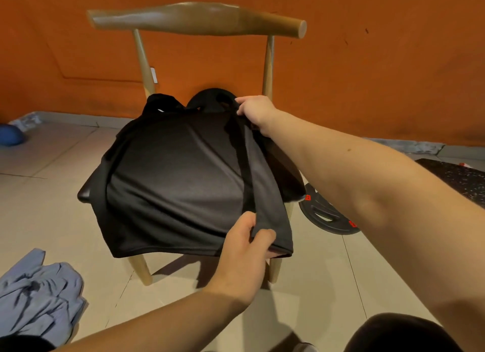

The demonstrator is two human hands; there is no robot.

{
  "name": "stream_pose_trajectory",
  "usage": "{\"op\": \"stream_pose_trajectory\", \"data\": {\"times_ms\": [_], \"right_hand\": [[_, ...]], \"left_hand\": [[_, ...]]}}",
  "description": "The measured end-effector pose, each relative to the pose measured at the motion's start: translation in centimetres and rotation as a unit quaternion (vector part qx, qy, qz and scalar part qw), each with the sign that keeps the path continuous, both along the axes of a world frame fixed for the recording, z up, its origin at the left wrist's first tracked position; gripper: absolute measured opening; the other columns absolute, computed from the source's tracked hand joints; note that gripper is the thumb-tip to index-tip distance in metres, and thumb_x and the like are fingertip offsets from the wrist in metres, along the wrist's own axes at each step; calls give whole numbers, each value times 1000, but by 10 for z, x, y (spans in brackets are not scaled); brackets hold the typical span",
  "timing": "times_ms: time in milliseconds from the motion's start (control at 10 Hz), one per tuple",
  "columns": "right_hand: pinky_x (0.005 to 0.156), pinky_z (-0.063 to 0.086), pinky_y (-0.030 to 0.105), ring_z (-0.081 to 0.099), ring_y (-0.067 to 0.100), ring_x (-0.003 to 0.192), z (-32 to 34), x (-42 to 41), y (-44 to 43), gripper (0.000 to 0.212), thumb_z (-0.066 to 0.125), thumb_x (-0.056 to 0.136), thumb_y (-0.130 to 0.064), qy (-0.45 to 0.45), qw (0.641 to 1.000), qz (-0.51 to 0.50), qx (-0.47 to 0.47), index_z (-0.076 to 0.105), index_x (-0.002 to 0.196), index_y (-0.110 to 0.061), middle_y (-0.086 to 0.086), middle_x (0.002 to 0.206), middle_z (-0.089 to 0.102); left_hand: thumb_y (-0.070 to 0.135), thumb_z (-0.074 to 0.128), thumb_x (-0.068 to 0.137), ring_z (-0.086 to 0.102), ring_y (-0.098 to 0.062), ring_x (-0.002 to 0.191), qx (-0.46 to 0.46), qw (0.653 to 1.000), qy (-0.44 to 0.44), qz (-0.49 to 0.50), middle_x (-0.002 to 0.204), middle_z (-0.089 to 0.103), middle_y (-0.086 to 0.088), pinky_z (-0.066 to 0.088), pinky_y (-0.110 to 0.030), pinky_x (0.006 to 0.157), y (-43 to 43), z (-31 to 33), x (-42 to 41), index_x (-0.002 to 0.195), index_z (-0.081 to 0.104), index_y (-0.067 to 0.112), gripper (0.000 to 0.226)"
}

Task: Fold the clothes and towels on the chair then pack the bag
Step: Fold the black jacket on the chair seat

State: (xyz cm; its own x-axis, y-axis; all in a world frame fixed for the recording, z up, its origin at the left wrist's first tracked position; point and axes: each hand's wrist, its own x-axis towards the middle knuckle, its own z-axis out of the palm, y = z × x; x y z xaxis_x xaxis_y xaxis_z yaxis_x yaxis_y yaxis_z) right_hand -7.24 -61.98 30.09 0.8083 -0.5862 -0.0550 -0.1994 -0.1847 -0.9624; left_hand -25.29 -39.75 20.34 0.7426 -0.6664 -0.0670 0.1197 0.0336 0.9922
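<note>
Black shirt point(178, 168) fabric is what both our hands hold: our left hand point(244, 254) pinches the near hem between thumb and curled fingers, and our right hand point(256, 110) grips the far edge up by the shoulder, so a long strip along the shirt's right side is lifted between the two. The rest lies spread over the seat of the wooden chair point(196, 18), its near hem hanging past the seat's front edge. The cloth is thin, smooth and faintly shiny, limp enough to sag in soft creases. We judge it would slide easily on the hard, rounded seat. If we pull the strip across unevenly, the fold goes crooked, or the whole shirt drags off toward the tiled floor. Down there a crumpled blue-grey garment point(39, 294) lies near left, and a black weight plate point(325, 215) rests right of the chair.
</note>
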Motion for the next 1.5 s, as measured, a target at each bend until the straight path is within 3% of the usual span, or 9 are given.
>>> {"op": "stream_pose_trajectory", "data": {"times_ms": [200,400,600,800,900,1100,1300,1400,1500], "right_hand": [[39,38,16,49,11,52,-22,17,21,50,48,97,7,56,988,65,-129,59,143,-11,12,99,71],[50,39,10,48,5,67,-32,30,25,56,55,92,6,36,984,67,-162,59,143,-16,14,134,64],[47,49,18,58,20,68,-31,33,36,56,58,94,8,-1,991,59,-117,54,147,-12,2,112,58],[64,64,30,74,27,82,-39,37,49,52,57,95,8,104,983,96,-118,52,145,-8,19,121,63],[72,65,36,77,27,81,-32,37,53,34,65,91,4,134,960,91,-228,66,124,-8,14,104,71],[83,63,39,77,23,81,-13,40,78,28,81,81,-6,152,930,103,-320,73,107,-7,10,91,76],[81,64,40,76,24,83,-9,57,132,17,78,84,-6,132,936,141,-296,74,101,-5,12,92,76],[67,64,33,73,21,70,-13,61,162,15,65,90,-2,110,951,145,-249,70,104,-1,17,92,75],[74,65,36,76,21,72,-19,59,169,12,68,90,-3,138,936,151,-288,70,102,-2,13,91,76]], "left_hand": [[-2,43,101,73,-31,95,-14,986,145,85,95,73,-15,62,-39,78,20,-30,13,105,59,-7,17],[2,45,102,66,-46,104,40,972,181,145,110,61,-30,63,-48,79,34,-43,26,106,52,-10,14],[11,47,106,72,-25,95,81,979,126,138,108,66,-12,63,-41,82,39,-48,27,105,60,7,14],[16,54,103,64,-23,108,230,957,99,145,117,60,-1,52,-45,104,43,-77,45,105,51,34,18],[11,59,97,60,-28,112,244,950,100,165,125,58,-5,48,-48,108,45,-79,58,122,51,27,31],[12,58,99,57,-9,87,222,958,-9,181,107,56,6,48,-32,84,60,-27,93,124,48,24,29],[16,59,97,60,-14,77,272,910,-161,269,80,58,3,43,-26,67,111,38,168,85,59,18,12],[14,60,95,57,-12,81,245,902,-176,309,92,61,1,42,-25,64,140,42,190,100,58,18,7],[14,60,96,58,-10,81,246,900,-209,294,94,62,4,48,-25,70,142,37,192,104,61,21,10]]}}
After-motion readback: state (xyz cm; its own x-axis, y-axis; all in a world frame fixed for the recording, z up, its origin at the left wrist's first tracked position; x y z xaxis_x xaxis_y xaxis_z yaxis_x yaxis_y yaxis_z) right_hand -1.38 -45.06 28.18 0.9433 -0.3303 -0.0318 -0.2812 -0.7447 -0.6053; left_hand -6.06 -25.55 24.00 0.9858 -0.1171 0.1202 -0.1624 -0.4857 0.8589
